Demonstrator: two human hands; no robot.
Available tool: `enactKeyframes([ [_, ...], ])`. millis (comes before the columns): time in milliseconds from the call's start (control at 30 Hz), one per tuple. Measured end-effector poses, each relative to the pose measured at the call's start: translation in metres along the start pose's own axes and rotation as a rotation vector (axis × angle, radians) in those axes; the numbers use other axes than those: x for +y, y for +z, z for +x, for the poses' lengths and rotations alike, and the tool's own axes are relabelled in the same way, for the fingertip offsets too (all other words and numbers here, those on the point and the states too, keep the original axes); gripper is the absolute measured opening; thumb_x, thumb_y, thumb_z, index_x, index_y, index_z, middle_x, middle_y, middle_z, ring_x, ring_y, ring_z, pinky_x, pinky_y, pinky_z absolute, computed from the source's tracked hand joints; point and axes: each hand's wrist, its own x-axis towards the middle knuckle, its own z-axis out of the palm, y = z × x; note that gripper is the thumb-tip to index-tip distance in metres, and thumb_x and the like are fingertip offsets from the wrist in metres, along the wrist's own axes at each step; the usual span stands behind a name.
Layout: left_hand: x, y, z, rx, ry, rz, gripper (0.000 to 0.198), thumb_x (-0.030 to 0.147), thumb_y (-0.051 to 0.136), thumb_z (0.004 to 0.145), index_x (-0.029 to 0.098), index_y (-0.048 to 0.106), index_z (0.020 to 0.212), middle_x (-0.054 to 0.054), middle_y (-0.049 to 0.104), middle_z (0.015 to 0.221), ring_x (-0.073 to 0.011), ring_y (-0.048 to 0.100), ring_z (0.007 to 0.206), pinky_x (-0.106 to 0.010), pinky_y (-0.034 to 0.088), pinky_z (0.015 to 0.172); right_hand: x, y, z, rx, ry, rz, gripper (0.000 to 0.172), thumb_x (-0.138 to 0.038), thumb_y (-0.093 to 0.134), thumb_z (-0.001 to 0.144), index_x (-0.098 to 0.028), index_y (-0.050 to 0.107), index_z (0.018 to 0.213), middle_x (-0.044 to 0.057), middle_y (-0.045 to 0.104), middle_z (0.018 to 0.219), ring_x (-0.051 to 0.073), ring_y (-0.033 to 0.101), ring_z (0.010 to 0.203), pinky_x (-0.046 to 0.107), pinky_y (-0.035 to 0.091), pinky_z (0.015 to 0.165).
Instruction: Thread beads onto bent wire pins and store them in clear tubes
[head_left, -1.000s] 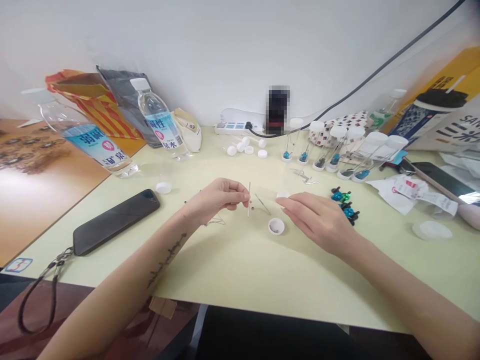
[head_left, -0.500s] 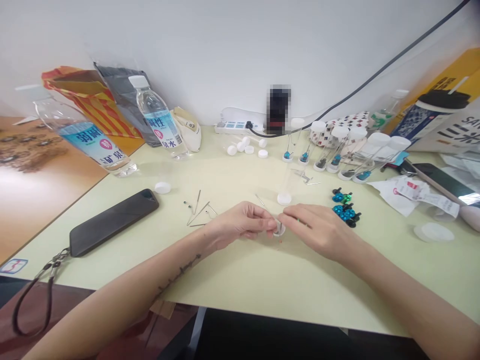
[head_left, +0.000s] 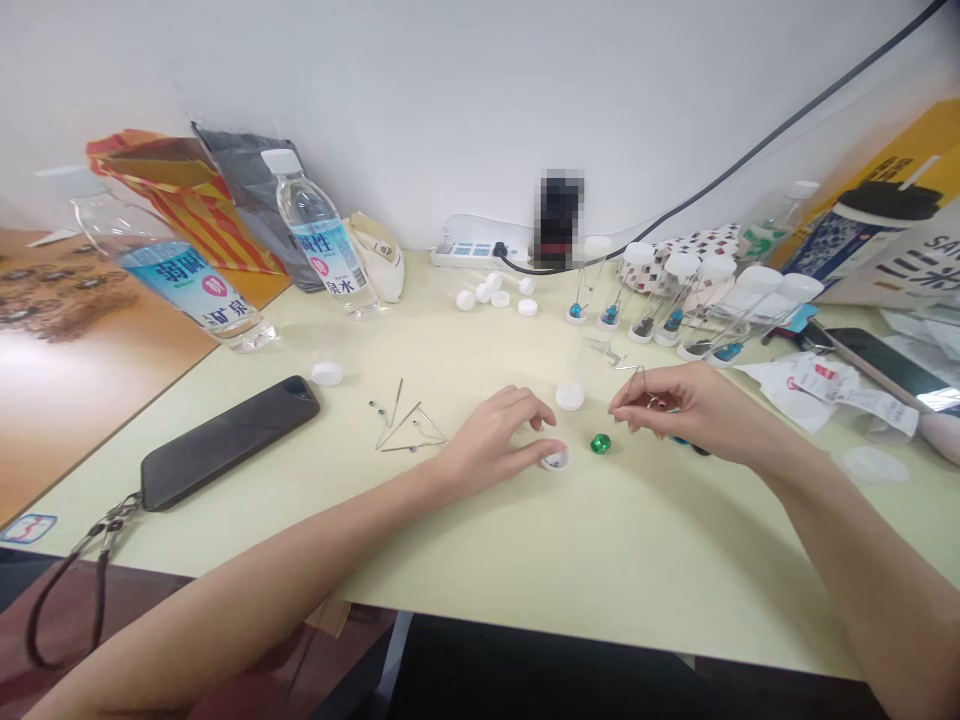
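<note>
My left hand [head_left: 499,435] has its thumb and fingers apart, with the thumb at the rim of a small white cap [head_left: 556,457] that holds tiny pieces. To the right of the cap lies a shiny green bead [head_left: 600,443], touched by neither hand. My right hand [head_left: 686,408] is closed in a pinch above the table. A thin metal rod [head_left: 639,378] shows at its fingertips, and something small and reddish is partly covered by the fingers. Behind that hand, blue and black pieces [head_left: 681,441] are mostly hidden. Several thin metal rods [head_left: 397,428] lie left of my left hand.
Clear tubes [head_left: 667,300] with white caps stand at the back right, and another tube [head_left: 570,395] is nearer. Loose white caps [head_left: 495,295] lie by a power strip [head_left: 480,245]. A phone [head_left: 229,440] and water bottles [head_left: 322,240] are on the left.
My right hand has moved right, away from the white cap. My left hand's fingers have spread. The green bead now shows on the table, and the blue and black pieces are mostly covered.
</note>
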Motion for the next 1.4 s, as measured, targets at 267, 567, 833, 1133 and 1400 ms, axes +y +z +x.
enactKeyframes([
  [267,0.005,0.012,-0.001,-0.135,0.079,0.113,0.031,0.038,0.062,0.082,0.019,0.057,0.106,-0.008,0.056,0.107,-0.0233,0.051,0.098,-0.038,0.043,0.089,0.003,0.006,0.0,-0.029,-0.071,-0.027,0.015,-0.033,0.059,0.084,-0.021,0.065,0.077,0.002,0.068,0.08,0.014,0.06,0.068,0.026,0.047,0.063],
  [567,0.003,0.012,0.0,-0.145,0.073,0.104,0.026,0.037,0.063,0.082,0.019,0.058,0.101,-0.007,0.058,0.104,-0.0223,0.05,0.095,-0.036,0.042,0.089,0.007,0.009,0.003,-0.059,-0.078,0.076,0.017,-0.034,0.061,0.083,-0.02,0.067,0.075,0.003,0.066,0.082,0.014,0.058,0.07,0.024,0.044,0.055],
  [833,0.002,0.009,0.003,-0.166,0.063,0.062,0.031,0.041,0.065,0.08,0.019,0.058,0.1,-0.007,0.061,0.102,-0.0215,0.053,0.097,-0.034,0.042,0.088,0.012,0.015,0.004,-0.046,-0.019,0.167,0.018,-0.036,0.06,0.081,-0.019,0.066,0.078,0.005,0.069,0.081,0.016,0.062,0.068,0.026,0.05,0.057],
  [1133,0.002,0.013,0.0,-0.161,0.064,0.066,0.049,0.044,0.065,0.08,0.019,0.057,0.12,-0.009,0.056,0.108,-0.0231,0.052,0.101,-0.036,0.042,0.092,0.007,0.022,0.003,-0.025,0.007,0.089,0.014,-0.03,0.057,0.084,-0.021,0.066,0.081,0.001,0.07,0.082,0.014,0.061,0.067,0.027,0.049,0.061],
  [1400,0.003,0.012,-0.001,-0.211,0.074,0.054,0.049,0.043,0.065,0.08,0.025,0.057,0.125,-0.009,0.051,0.108,-0.023,0.049,0.1,-0.036,0.042,0.093,0.002,0.023,0.002,-0.047,-0.112,-0.022,0.015,-0.027,0.053,0.087,-0.022,0.067,0.085,0.0,0.07,0.086,0.014,0.062,0.074,0.026,0.044,0.065],
])
